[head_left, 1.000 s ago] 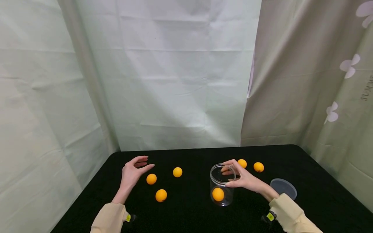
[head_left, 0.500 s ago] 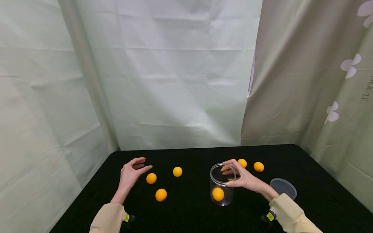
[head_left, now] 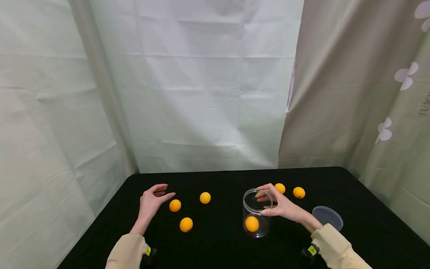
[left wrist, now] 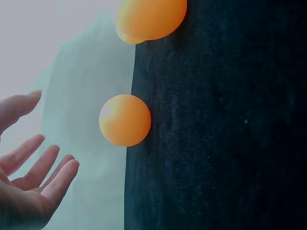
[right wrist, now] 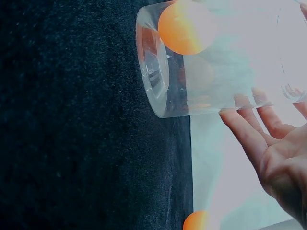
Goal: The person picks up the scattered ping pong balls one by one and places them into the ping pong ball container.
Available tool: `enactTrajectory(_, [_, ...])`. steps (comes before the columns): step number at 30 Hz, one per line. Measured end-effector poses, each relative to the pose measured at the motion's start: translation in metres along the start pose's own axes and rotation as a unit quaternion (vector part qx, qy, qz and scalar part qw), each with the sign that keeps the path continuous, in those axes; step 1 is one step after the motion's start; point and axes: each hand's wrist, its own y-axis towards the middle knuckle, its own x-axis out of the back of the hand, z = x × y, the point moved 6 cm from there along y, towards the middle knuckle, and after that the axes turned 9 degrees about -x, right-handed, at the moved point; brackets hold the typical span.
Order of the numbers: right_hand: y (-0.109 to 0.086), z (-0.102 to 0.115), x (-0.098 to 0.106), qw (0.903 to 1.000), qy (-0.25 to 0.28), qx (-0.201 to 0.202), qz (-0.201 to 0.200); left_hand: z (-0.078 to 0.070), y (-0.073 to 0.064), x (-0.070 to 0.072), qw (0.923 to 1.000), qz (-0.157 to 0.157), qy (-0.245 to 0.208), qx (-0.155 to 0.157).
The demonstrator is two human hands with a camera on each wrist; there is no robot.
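Observation:
My right hand holds a clear plastic jar near its open mouth, thumb in front and fingers behind. The jar stands upright on the black table, with one orange ping-pong ball at its bottom. In the right wrist view the fingers lie along the jar wall. My left hand hovers over the table's left side, fingers and thumb apart, holding nothing. Just right of its thumb is an orange ball; the left wrist view shows a ball beyond the fingertips, apart from them.
Other orange balls lie left of the jar, one farther back and one nearer. Behind the right hand are two more, a partly covered ball and a ball. A grey lid lies by the right wrist.
My left hand has shifted slightly left and down in the head view, its fingers still spread. The right hand, jar and balls have stayed in place.

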Motion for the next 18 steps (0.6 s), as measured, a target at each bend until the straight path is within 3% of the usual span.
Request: enactTrajectory(18, [0.001,-0.002,0.001,1.0,-0.002,0.0,-0.003,0.015,-0.002,-0.011,0.9993,0.022,0.017,0.025])
